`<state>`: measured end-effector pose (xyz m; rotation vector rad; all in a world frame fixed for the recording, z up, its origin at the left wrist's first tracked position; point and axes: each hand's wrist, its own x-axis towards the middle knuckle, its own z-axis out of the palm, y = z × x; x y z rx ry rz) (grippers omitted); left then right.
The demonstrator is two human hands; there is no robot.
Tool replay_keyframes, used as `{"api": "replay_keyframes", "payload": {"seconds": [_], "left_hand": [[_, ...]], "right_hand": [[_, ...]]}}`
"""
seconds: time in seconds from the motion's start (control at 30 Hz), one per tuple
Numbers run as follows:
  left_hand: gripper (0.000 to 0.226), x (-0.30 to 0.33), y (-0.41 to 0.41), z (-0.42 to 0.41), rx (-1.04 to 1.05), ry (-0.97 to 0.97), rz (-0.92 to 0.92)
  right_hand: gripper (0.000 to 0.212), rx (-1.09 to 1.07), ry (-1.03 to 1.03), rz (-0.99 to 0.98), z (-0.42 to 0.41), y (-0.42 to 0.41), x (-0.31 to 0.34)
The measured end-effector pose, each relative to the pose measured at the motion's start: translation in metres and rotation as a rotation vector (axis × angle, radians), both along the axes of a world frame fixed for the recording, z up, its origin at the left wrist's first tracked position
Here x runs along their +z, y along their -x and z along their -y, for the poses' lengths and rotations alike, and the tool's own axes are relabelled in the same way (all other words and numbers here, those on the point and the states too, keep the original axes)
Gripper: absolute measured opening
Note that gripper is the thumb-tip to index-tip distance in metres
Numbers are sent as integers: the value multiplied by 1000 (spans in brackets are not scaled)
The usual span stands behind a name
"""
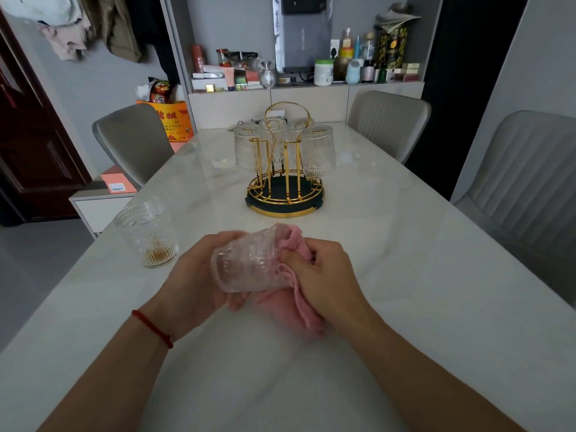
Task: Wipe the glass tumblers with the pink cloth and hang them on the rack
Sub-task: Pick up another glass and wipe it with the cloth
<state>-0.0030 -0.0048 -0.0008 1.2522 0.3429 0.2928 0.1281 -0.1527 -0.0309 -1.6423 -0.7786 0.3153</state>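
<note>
Head view: left hand (199,269) grips a ribbed glass tumbler (246,263) lying sideways above the table (405,244). Right hand (327,275), fingers curled, pinches the pink cloth (293,304) pushed into the tumbler's mouth. A second tumbler (146,235) stands upright at left. Four tumblers hang inverted on the gold rack (285,188) beyond.

Large red Chinese characters stand on the orange bag (170,121) behind the left chair but are too blurred to read, and the print on the snack packet (159,91) above it, the dark tin (391,46) on the shelf and the pink box's (118,184) sticker is likewise illegible.
</note>
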Motion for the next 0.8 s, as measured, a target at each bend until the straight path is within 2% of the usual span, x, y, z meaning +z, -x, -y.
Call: {"api": "replay_keyframes", "payload": {"seconds": [0.07,0.1,0.17,0.2,0.27,0.37,0.47,0.53,0.57,0.63,0.7,0.8], "left_hand": [[23,-8,-3,4,148,-20,85],[17,-9,-6,6,267,-128,34],[27,-10,-12,12,390,-345,-55],[28,-10,-15,13,391,-366,-67],[29,-8,-17,15,347,-306,-109],[34,-8,-14,11,207,-219,-164],[51,-10,-9,5,64,-126,-234],[53,-9,-8,9,43,29,-151],[46,-10,-9,12,65,77,-63],[32,-15,-11,16,195,20,26],[26,-15,-16,18,340,-117,-31],[31,-13,-17,15,320,-189,-125]], "right_hand": [[36,10,-1,-115,1,2,0],[36,20,-2,-131,1,2,0],[45,34,-18,-110,2,2,4],[52,30,-20,-83,2,-1,5],[50,26,-9,-19,4,-7,6],[24,62,-10,69,10,-13,7],[21,44,-25,77,9,-10,6],[24,11,-22,-1,6,-6,5],[25,-8,-23,-56,6,-5,5],[26,-25,-22,-121,5,-1,6],[22,-25,-18,-50,5,0,6],[13,28,-26,44,8,-5,8]]}}
